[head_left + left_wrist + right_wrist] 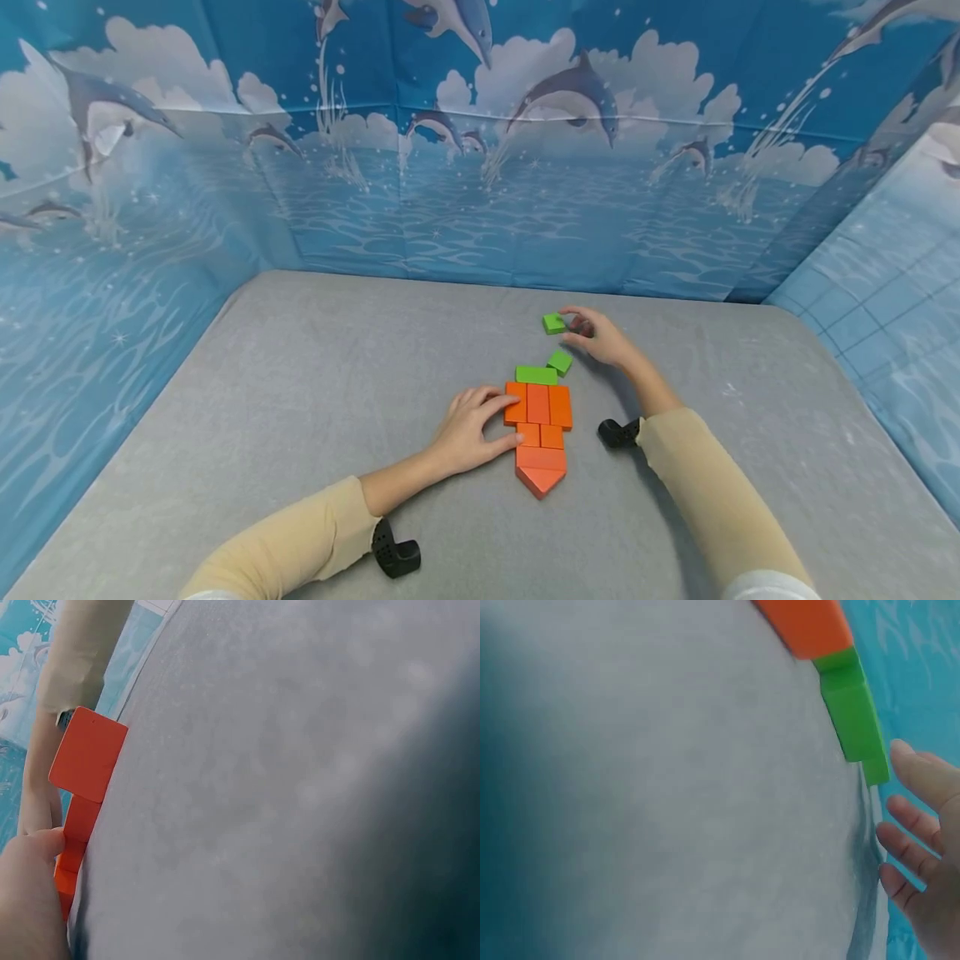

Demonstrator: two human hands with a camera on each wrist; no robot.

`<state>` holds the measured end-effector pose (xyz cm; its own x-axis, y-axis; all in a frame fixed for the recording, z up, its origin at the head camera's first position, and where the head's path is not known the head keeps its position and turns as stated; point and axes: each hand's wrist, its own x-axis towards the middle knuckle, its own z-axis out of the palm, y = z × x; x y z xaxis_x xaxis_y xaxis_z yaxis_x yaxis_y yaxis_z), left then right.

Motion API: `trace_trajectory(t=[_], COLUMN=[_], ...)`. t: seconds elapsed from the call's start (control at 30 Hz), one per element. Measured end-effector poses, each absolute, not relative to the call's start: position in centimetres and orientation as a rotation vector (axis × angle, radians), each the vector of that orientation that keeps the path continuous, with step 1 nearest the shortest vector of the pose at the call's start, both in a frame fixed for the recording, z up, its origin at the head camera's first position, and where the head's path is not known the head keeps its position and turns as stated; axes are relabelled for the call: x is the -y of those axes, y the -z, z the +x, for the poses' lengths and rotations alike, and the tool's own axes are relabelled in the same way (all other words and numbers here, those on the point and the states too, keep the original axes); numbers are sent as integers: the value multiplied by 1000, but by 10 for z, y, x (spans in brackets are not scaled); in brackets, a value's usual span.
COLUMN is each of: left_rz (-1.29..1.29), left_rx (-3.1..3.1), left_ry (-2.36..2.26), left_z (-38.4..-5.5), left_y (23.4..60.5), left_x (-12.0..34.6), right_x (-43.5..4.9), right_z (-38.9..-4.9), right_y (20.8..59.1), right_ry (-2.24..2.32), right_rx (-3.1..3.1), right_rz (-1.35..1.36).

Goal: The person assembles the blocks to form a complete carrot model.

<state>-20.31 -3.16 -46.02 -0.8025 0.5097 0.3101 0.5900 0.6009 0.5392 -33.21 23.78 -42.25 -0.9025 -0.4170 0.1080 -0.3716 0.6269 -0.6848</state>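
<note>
Flat on the table, orange blocks (537, 404) make a column: three upright rectangles side by side, two small blocks below, then a wide block above a triangle (540, 481) pointing toward me. A long green block (536, 376) lies across the top. My left hand (468, 429) rests along the column's left side, index fingertip on the left rectangle and thumb beside a small block. Farther back, my right hand (596, 333) has its thumb and fingers spread just right of a small green block (553, 323). Another green block (559, 362) sits askew by the long one's right end.
The grey cloth-covered table (337, 358) stretches around the blocks. Behind it hangs a blue curtain (480, 208) printed with dolphins, with more fabric at both sides. Black wrist mounts (395, 550) are strapped to both sleeves, low over the table.
</note>
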Motion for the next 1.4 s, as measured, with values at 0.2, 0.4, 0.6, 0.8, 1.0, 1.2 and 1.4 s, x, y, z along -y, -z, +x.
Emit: trace_trajectory(t=[0.2,0.4,0.6,0.8,1.0,1.2,1.4], left_rz=[-940,-927,-927,-923,-919,-927,-925], left_rx=[2709,2711,2717,2725,2723,2719,2715], left_ry=[965,967,962,972,973,957,969], left_z=[-204,-204,-204,-204,-203,-202,-202], left_y=[459,459,458,458,458,459,459], left_x=[31,31,31,31,31,31,31], right_x=[-235,-232,-232,-231,-226,-208,-188], right_z=[-342,-349,-351,-352,-348,-342,-333], right_y=[421,421,424,427,422,410,410], right_ry=[1053,967,933,937,995,965,876], right_rx=[-2778,-2795,-2830,-2841,-2802,-2751,-2701], right_rz=[-603,-598,-598,-591,-674,-864,-1017])
